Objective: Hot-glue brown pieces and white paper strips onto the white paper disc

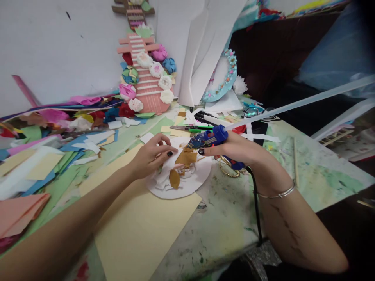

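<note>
Head view: right hand [238, 148] grips glue gun [209, 136], nozzle over the white disc [202, 171]. Left hand [152, 154] half-curled at disc's left part; can't tell if pinching. Brown paper [187, 157] on disc. Best: steady disc, nozzle low, small dabs, fingertips clear of the tip. Counts: one gun, one disc, one long glue stick [293, 105] behind gun, one cream sheet [140, 234] partly under disc; brown scraps overlap, total unclear.
</note>
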Demonstrator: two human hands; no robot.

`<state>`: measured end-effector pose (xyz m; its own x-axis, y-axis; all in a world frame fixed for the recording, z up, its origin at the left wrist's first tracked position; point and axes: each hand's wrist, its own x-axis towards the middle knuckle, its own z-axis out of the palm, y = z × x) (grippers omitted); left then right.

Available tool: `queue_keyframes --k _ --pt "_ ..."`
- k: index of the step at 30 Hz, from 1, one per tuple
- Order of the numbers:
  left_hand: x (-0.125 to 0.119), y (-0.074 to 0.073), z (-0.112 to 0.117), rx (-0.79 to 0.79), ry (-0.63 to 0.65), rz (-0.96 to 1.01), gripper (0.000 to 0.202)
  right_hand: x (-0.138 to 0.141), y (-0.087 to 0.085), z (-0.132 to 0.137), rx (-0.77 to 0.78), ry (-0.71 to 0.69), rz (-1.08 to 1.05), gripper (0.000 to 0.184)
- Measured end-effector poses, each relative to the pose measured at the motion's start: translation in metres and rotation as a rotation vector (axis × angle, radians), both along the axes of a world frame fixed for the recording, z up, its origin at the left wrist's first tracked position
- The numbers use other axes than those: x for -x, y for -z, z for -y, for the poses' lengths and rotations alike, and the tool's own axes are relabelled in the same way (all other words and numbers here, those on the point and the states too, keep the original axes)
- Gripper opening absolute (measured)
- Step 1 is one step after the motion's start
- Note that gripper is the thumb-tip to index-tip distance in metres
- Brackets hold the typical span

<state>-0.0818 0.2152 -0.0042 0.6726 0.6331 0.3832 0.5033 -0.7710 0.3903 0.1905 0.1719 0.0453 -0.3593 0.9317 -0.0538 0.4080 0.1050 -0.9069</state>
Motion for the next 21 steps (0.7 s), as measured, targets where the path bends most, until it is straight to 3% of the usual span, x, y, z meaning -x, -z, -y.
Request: queue_keyframes --k 2,4,6,9,14,18,21 --pt "0.003 -0.002 -0.001 0.041 -0.083 0.156 0.034 0.000 -0.002 0.001 -0.001 0.030 0.033 0.018" --pt "0.012 -0.002 -0.006 0.062 -0.246 0.238 0.035 0.000 -0.004 0.001 0.001 0.052 0.057 0.015" --pt "0.027 0.003 -0.016 0.057 -0.415 0.218 0.035 0.001 -0.002 0.001 0.009 0.057 0.061 0.015" --pt "0.056 0.016 -0.039 0.028 -0.514 0.078 0.033 0.003 0.004 -0.002 0.017 0.036 0.076 0.021" --pt "0.083 0.034 -0.075 0.026 -0.373 -0.195 0.057 0.005 0.009 -0.004 0.048 0.061 0.008 0.033" --pt "0.072 0.027 -0.086 -0.014 -0.270 -0.495 0.073 0.005 0.003 -0.001 0.051 0.059 -0.017 0.033" --pt "0.059 0.017 -0.087 -0.037 -0.125 -0.702 0.070 0.005 0.002 -0.001 0.044 0.068 -0.024 0.031"
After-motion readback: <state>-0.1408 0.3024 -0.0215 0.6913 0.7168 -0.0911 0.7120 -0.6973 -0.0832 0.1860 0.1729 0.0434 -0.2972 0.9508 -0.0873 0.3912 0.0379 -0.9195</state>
